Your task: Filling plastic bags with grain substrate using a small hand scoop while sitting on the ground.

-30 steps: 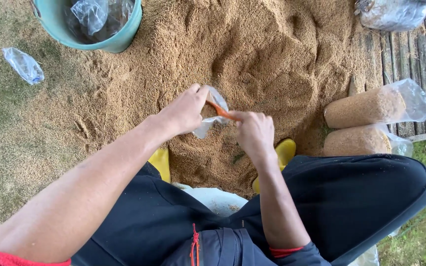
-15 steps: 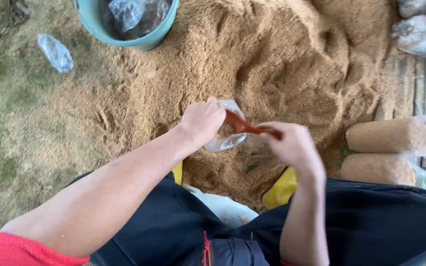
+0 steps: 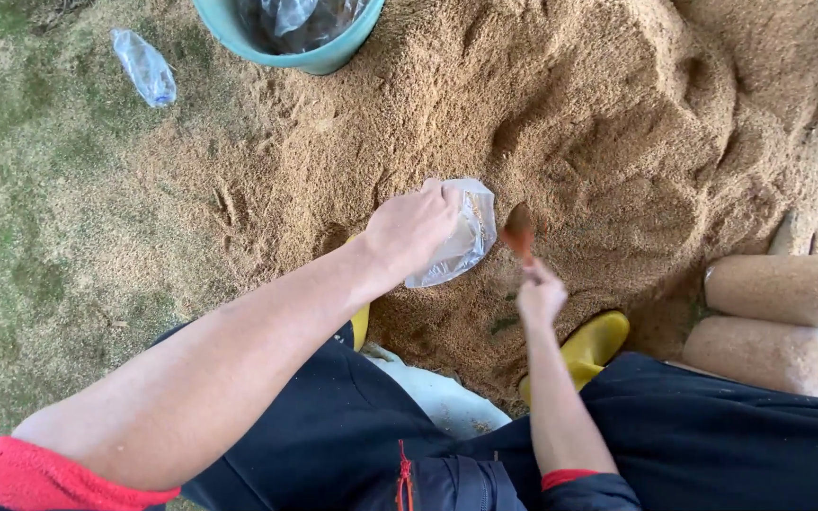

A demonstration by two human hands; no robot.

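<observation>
Clear plastic bag [image 3: 454, 238] is sitting low on the sawdust pile [image 3: 617, 123], mouth turned toward the scoop so fill can be going in. Left hand [image 3: 414, 227] is pinching the bag's rim, keeping it open. Right hand [image 3: 540, 298] is closing around a small brown scoop [image 3: 519, 230], just beside the bag. 2 filled bags [image 3: 778, 322] are lying to the right; teal bucket [image 3: 276, 43] farther up; yellow boots [image 3: 594, 343] are bracing below.

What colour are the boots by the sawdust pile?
Yellow. The boots show best in the head view, their toes poking out beside the right hand.
</observation>
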